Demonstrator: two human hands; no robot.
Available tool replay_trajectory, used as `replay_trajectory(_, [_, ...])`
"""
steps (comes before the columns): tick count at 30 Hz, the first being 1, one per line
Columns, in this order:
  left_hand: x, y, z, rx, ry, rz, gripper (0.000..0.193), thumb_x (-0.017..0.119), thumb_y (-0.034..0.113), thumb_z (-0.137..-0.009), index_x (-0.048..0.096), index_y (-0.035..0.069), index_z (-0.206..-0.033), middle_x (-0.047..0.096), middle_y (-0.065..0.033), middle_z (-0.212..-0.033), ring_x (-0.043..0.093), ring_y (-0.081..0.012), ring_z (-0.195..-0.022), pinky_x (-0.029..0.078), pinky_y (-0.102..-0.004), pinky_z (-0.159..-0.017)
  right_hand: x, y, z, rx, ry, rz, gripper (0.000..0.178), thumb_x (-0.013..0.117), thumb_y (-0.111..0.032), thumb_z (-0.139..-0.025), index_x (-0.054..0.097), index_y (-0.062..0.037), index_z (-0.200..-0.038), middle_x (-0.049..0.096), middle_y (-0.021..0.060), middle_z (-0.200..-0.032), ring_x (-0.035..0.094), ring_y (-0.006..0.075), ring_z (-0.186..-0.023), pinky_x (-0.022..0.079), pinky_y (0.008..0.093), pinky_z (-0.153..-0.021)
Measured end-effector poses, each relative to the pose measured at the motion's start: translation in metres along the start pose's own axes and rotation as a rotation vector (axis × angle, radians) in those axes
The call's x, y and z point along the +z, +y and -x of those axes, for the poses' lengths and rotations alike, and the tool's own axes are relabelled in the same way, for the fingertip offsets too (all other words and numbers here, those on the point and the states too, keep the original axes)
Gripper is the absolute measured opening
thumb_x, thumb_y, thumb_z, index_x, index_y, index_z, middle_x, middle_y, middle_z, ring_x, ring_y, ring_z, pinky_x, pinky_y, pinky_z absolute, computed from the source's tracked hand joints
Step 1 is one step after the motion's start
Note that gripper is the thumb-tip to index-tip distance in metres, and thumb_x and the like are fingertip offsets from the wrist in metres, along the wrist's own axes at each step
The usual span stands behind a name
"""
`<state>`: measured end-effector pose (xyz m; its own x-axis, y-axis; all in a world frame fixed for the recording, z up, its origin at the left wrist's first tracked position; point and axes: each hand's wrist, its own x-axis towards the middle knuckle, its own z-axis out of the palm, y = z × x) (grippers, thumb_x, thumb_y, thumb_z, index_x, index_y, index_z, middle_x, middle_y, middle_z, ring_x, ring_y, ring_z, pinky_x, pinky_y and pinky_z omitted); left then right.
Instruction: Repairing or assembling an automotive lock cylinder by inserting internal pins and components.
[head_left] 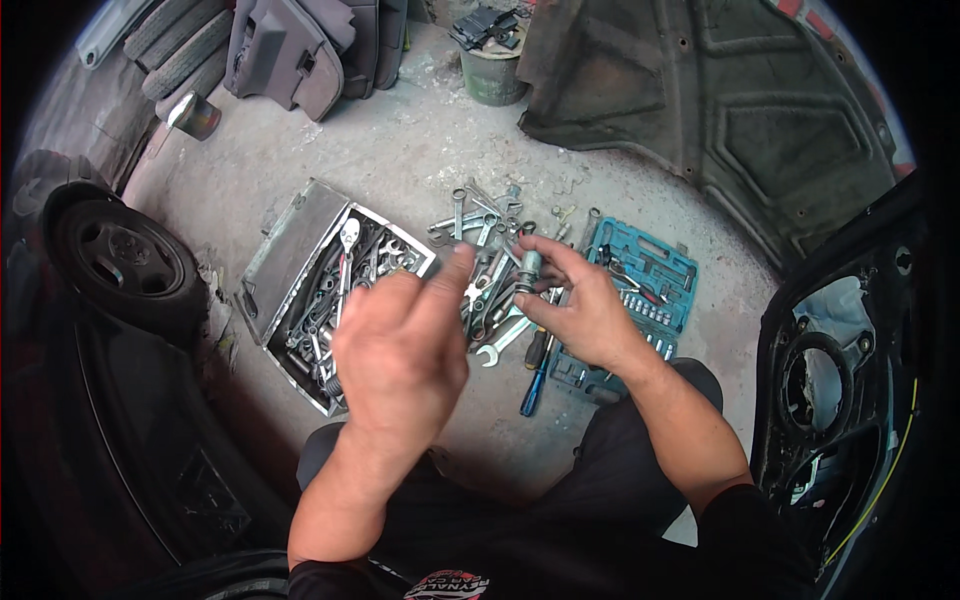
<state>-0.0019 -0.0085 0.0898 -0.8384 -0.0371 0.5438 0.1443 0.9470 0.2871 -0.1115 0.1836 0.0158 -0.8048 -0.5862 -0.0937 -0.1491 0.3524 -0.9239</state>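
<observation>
At the frame's centre, a short metal socket [528, 270] is being pinched between the right hand's [580, 305] fingertips, above loose wrenches [490, 285] on the concrete floor [400, 150]. The left hand [400, 350] is being held open and empty, thumb raised. The smooth, cylindrical socket could probably be dropped into the steel clutter, since only fingertips are gripping it.

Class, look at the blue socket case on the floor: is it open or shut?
Open. The blue socket case lies with its moulded tray facing up, rows of sockets exposed, beside the right hand.
</observation>
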Motion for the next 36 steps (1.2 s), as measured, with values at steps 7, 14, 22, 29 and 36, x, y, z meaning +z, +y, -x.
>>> replay_trajectory(7, [0.016, 0.006, 0.013, -0.200, -0.010, 0.396, 0.032, 0.068, -0.003, -0.092, 0.074, 0.002, -0.123, 0.065, -0.0148, -0.065, 0.066, -0.0279, -0.052, 0.053, -0.0370, -0.054, 0.020, 0.002, -0.004, -0.280, -0.139, -0.968, 0.068, 0.071, -0.011, -0.100, 0.030, -0.0063, -0.154, 0.035, 0.0227, -0.165, 0.043, 0.0382, -0.151, 0.038, 0.0489, -0.124])
replay_trajectory(14, [0.014, 0.020, 0.020, -0.165, -0.038, 0.378, 0.053, 0.070, -0.001, -0.080, 0.068, 0.003, -0.133, 0.068, -0.0095, -0.072, 0.069, -0.0265, -0.059, 0.056, -0.0397, -0.055, 0.024, -0.008, -0.002, -0.279, -0.171, -1.072, 0.066, 0.073, -0.006, -0.097, 0.035, -0.0164, -0.150, 0.026, 0.0262, -0.169, 0.039, 0.0445, -0.152, 0.035, 0.0539, -0.124])
replay_trajectory(22, [0.016, 0.019, 0.019, -0.110, -0.047, 0.337, 0.058, 0.070, -0.005, -0.076, 0.069, 0.003, -0.134, 0.066, -0.0087, -0.068, 0.067, -0.0245, -0.058, 0.055, -0.0377, -0.056, 0.019, -0.004, -0.005, -0.292, -0.162, -0.964, 0.064, 0.072, -0.007, -0.098, 0.035, -0.0155, -0.149, 0.037, 0.0272, -0.163, 0.048, 0.0450, -0.146, 0.040, 0.0537, -0.121])
replay_trajectory(29, [0.018, 0.018, 0.019, 0.004, -0.145, 0.101, 0.059, 0.071, 0.006, -0.078, 0.067, 0.001, -0.136, 0.061, -0.0055, -0.069, 0.065, -0.0233, -0.058, 0.053, -0.0386, -0.056, 0.015, -0.008, -0.003, -0.240, -0.133, -0.931, 0.065, 0.076, -0.011, -0.097, 0.036, -0.0100, -0.148, 0.045, 0.0263, -0.157, 0.055, 0.0421, -0.139, 0.043, 0.0545, -0.119])
replay_trajectory(36, [0.017, 0.001, 0.010, 0.204, -0.141, 0.023, 0.056, 0.071, 0.012, -0.078, 0.068, -0.003, -0.131, 0.059, -0.0028, -0.069, 0.064, -0.0209, -0.058, 0.051, -0.0376, -0.055, -0.001, -0.008, -0.002, -0.215, -0.111, -0.809, 0.068, 0.080, -0.017, -0.094, 0.039, -0.0016, -0.145, 0.056, 0.0254, -0.145, 0.063, 0.0363, -0.130, 0.047, 0.0502, -0.115])
